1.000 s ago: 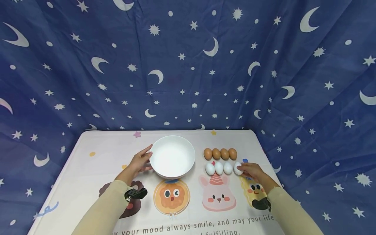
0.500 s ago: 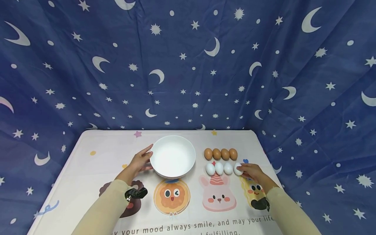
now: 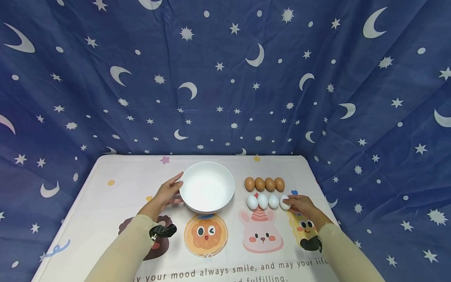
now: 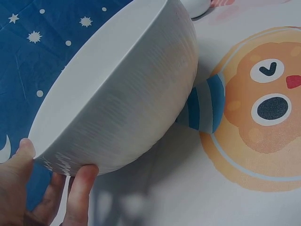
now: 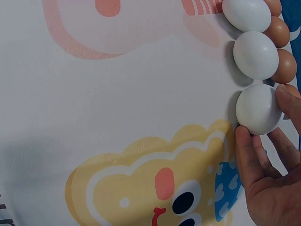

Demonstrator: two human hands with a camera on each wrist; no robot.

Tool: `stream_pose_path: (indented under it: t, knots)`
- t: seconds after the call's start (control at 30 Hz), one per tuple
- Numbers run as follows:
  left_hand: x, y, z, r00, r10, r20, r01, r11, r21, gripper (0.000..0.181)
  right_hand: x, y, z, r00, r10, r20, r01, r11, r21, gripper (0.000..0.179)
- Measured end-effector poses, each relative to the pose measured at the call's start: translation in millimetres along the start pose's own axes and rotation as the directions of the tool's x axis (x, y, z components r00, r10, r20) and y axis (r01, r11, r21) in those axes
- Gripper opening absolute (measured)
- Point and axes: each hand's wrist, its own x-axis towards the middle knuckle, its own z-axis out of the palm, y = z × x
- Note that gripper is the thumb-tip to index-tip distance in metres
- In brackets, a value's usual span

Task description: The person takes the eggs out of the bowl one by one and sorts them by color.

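A large white bowl (image 3: 207, 187) stands on the table left of the eggs. My left hand (image 3: 168, 192) holds its left side, the thumb (image 4: 26, 149) at the rim and the fingers against the outer wall. Over on the right, my right hand (image 3: 302, 205) grips a white egg (image 5: 258, 109) between thumb and fingers. That egg is at the right end of a row of white eggs (image 3: 262, 201), close beside its neighbour. Just behind them lies a row of brown eggs (image 3: 265, 184). Whether the gripped egg touches the tabletop is hard to tell.
The table wears a white cloth (image 3: 88, 231) printed with cartoon figures and lettering. A blue curtain (image 3: 218, 98) with moons and stars hangs behind it and along the sides. Both forearms reach in from the front edge.
The right hand and its white egg have shifted very slightly left, closer to the neighbouring egg. My left hand and the bowl stay as they were.
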Motion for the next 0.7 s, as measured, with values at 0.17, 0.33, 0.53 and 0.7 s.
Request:
stream_pose_path:
  t: [0.17,0.33,0.53,0.7]
  knots:
    - [0.1,0.7,-0.1,1.000,-0.005,-0.007,0.005,1.000,0.000,0.053,-0.1,-1.2,-0.5,1.000,0.008,0.001,-0.008,1.000,-0.003,0.066]
    - [-0.4,1.3,0.6,1.000,-0.006,-0.009,0.006,1.000,-0.003,0.053,1.5,-0.6,-0.2,1.000,0.024,-0.011,-0.024,1.000,0.010,0.067]
    - [-2.1,1.5,0.7,1.000,-0.001,-0.008,0.002,1.000,0.013,0.053,1.6,1.7,0.6,0.999,0.035,-0.018,-0.034,0.999,0.041,0.067]
    - [-2.2,1.4,0.2,1.000,0.002,-0.010,-0.002,1.000,0.010,0.054,-1.0,-1.1,-1.1,1.000,0.016,-0.001,-0.016,0.999,0.040,0.069]
